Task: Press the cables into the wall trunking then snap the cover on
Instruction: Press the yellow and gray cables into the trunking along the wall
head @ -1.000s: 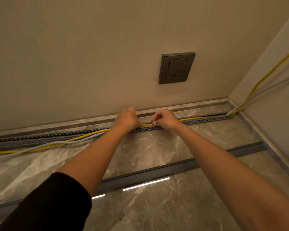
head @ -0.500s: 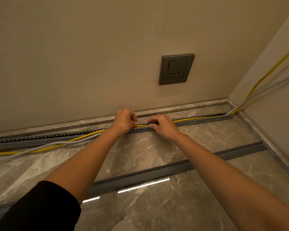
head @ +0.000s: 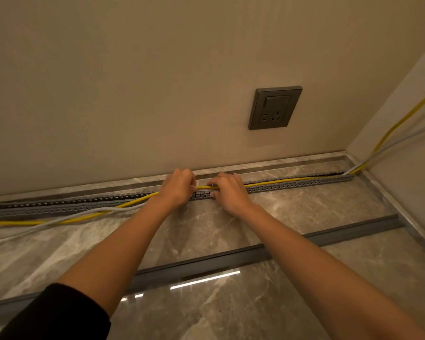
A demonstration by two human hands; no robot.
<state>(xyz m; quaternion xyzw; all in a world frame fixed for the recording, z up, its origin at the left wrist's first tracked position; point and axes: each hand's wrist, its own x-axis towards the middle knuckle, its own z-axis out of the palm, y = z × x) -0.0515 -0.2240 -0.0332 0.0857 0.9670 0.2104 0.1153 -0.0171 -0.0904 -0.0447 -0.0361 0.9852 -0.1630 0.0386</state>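
No legible text, label, brand or number visible.

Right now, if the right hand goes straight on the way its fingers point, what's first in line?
Likely the left hand, a short gap away along the yellow cable that the right hand holds; the wall behind if it passes. Depth unclear.
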